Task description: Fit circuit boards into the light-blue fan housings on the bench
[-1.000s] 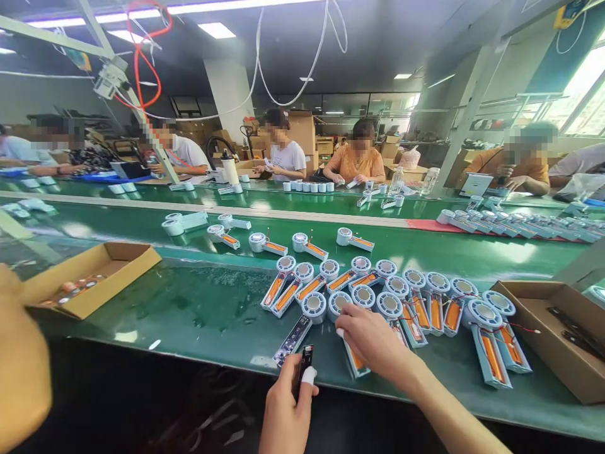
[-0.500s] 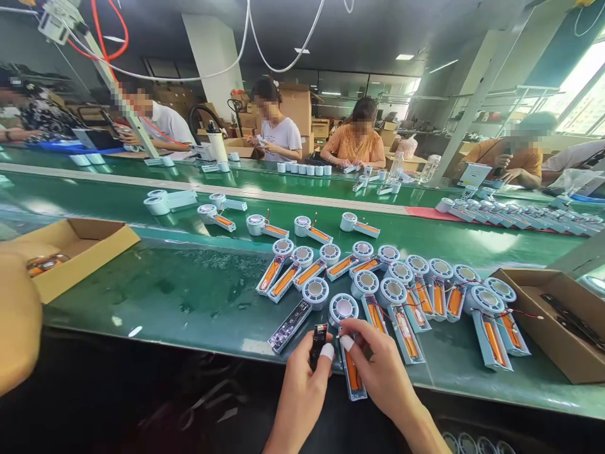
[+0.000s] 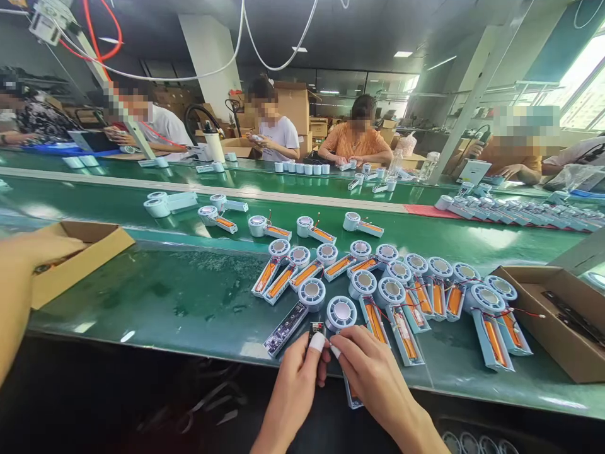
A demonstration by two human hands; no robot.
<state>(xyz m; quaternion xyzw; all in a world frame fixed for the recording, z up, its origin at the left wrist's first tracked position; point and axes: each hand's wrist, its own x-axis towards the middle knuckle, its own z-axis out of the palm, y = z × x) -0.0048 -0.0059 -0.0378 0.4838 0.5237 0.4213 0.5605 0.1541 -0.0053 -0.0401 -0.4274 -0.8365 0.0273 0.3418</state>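
My left hand point(image 3: 297, 373) is closed on a small dark circuit board point(image 3: 316, 327), its upper end showing above the thumb, which wears a white fingertip cover. Beside it my right hand point(image 3: 375, 369) pinches, fingertips close to the board; what lies between them is hidden. Under the right hand is a pale blue handheld fan point(image 3: 341, 313), its round head toward the bench and its handle mostly covered. Just left lies another handheld fan point(image 3: 312, 294) with a circuit board point(image 3: 285, 329) in its open handle. Several fans with orange batteries point(image 3: 375, 320) lie to the right and behind.
A cardboard box point(image 3: 558, 315) with dark strips stands at right. Another person's arm point(image 3: 19, 277) reaches into a cardboard box point(image 3: 85, 271) at left. The green conveyor point(image 3: 212, 243) carries more fans; several people sit across it.
My hands have come closer together, and the right fingertips have moved left to the circuit board. At left, the other person's hand has moved into the box.
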